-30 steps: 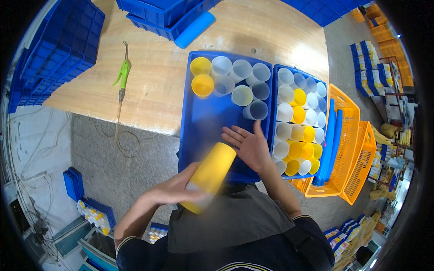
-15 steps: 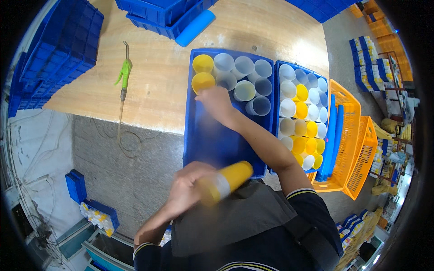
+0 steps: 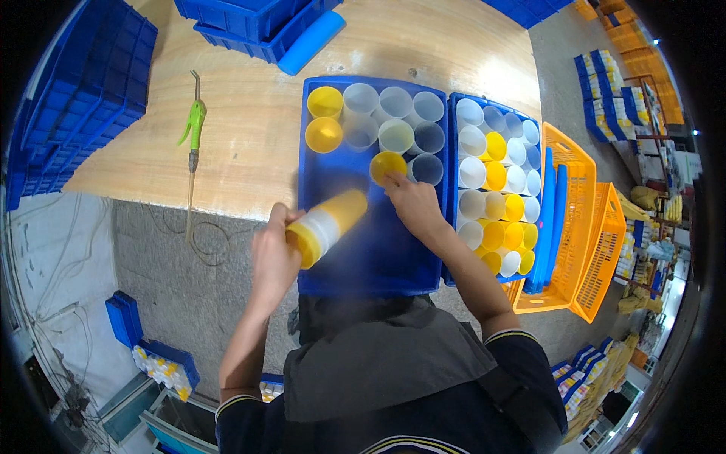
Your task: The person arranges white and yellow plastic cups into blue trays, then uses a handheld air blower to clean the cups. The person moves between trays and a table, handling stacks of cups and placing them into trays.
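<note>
My left hand (image 3: 274, 246) is closed round a yellow cylinder with a white band (image 3: 324, 227), perhaps nested cups. It is tilted over the near left part of a blue tray (image 3: 363, 284) and slightly blurred. The fingers of my right hand (image 3: 414, 203) pinch the near rim of a yellow cup (image 3: 387, 168) standing in the tray. Behind and beside that cup stand several translucent white cups (image 3: 395, 136). Two other yellow cups (image 3: 324, 135) are at the tray's far left corner.
A second blue tray (image 3: 452, 129), packed with white and yellow cups, adjoins on the right. Beyond it are blue rolls (image 3: 558, 219) and orange crates (image 3: 571, 295). A green air gun (image 3: 194, 125) lies on the table at left. Stacked blue bins (image 3: 83, 98) and a blue roll (image 3: 311, 43) sit farther off.
My right hand has moved rightward and nearer, from the far left yellow cup to another yellow cup now in the tray. My left hand has raised the yellow cylinder away from my body, over the tray.
</note>
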The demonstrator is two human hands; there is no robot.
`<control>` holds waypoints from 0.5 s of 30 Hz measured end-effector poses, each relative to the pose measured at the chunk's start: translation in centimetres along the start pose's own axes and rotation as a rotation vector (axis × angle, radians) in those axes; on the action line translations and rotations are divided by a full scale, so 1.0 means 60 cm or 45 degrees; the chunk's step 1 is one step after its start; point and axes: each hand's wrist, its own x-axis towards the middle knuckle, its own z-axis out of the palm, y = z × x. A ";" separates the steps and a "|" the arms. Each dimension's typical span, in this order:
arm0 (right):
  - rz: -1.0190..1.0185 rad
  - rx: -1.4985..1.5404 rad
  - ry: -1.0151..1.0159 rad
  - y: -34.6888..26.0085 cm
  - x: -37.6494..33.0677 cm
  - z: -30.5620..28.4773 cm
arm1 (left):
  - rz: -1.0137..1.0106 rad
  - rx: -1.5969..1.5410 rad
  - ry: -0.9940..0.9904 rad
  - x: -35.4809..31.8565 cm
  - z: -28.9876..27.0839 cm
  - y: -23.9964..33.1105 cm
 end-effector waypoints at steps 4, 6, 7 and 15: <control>-0.015 0.313 0.335 0.001 -0.040 -0.002 | 0.233 0.024 0.164 0.030 0.000 0.040; -0.022 0.410 0.473 -0.012 -0.068 -0.018 | 0.256 0.006 0.237 0.021 -0.012 0.059; 0.120 0.810 0.221 -0.023 -0.080 -0.026 | 0.253 0.000 0.260 0.011 -0.017 0.066; 0.417 2.894 -0.412 -0.145 -0.096 -0.022 | 0.762 0.224 0.306 -0.088 -0.031 0.098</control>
